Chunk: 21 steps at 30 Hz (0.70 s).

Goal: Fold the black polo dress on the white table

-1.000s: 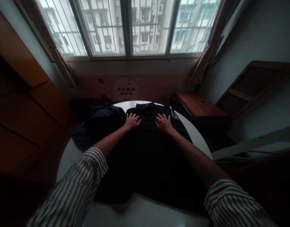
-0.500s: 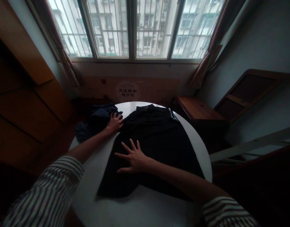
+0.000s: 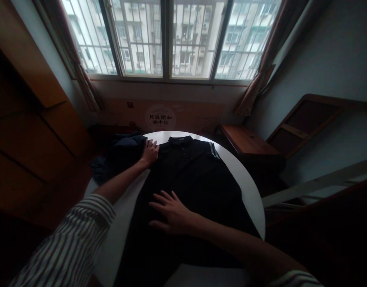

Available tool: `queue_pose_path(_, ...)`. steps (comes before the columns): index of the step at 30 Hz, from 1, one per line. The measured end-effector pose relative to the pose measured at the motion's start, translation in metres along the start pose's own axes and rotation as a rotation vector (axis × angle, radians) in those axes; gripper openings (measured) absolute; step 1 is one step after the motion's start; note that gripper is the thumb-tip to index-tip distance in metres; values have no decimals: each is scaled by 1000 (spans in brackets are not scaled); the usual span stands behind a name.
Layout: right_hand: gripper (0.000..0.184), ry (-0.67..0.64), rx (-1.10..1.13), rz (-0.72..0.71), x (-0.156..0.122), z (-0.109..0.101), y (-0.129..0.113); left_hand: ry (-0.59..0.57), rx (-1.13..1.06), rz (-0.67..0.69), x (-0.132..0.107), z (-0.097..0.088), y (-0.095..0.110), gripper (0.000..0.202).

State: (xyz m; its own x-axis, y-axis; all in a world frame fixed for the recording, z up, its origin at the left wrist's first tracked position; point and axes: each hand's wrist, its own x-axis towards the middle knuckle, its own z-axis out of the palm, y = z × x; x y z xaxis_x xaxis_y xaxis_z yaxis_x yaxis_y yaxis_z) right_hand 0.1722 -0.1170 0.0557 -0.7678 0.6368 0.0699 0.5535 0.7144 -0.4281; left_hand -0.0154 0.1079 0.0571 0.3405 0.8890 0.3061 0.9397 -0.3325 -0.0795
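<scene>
- Shirt (image 3: 198,175) lies spread across the desk (image 3: 255,211).
- Right hand (image 3: 173,215): fingers wide over its front, perhaps keeping it flat.
- Left hand (image 3: 150,153): at its shoulder, perhaps steadying it; cannot tell whether gripping.

Bare table (image 3: 251,191) lies right of the shirt (image 3: 198,179); navy cloth (image 3: 120,150) (bunched) blocks far left.

Left hand (image 3: 150,153) reaches farther forward — right hand (image 3: 175,215) palm down, fingers (image 3: 159,207) spread.

Barred window (image 3: 166,44), curtains (image 3: 86,89) either side; low wooden stand (image 3: 247,139) near pale wall (image 3: 336,56); dim floor (image 3: 68,175), perhaps reddish.
</scene>
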Motion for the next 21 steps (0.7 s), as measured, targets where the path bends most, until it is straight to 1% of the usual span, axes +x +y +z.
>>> queue_pose_path(2,44,129,-91,101,10,-21,34,-32,-92,77,-3,0,23,46)
queue_pose_path(3,37,185,-166,183,14,-33,53,-77,-151,97,-4,2,35,47)
queue_pose_path(4,33,224,-260,300,17,-46,73,-144,-205,94,-5,5,46,49)
queue_pose_path(5,32,252,-335,408,18,-59,91,-223,-244,69,-6,8,56,52)
queue_pose_path(7,35,293,-406,531,14,-83,123,-358,-259,-3,-3,16,70,64)
queue_pose_path(8,36,307,-422,569,10,-92,136,-400,-253,-22,0,19,73,69)
queue_pose_path(10,35,327,-444,630,-2,-108,157,-433,-243,-17,9,24,73,74)
queue_pose_path(13,35,344,-473,716,-21,-124,179,-442,-243,19,20,28,64,76)
queue_pose_path(16,34,344,-481,755,-34,-134,192,-433,-224,40,24,29,59,75)
queue_pose_path(19,35,320,-469,729,-34,-133,193,-406,-209,55,24,29,59,74)
queue_pose_path(21,39,288,-455,682,-27,-122,184,-373,-193,75,29,29,60,72)
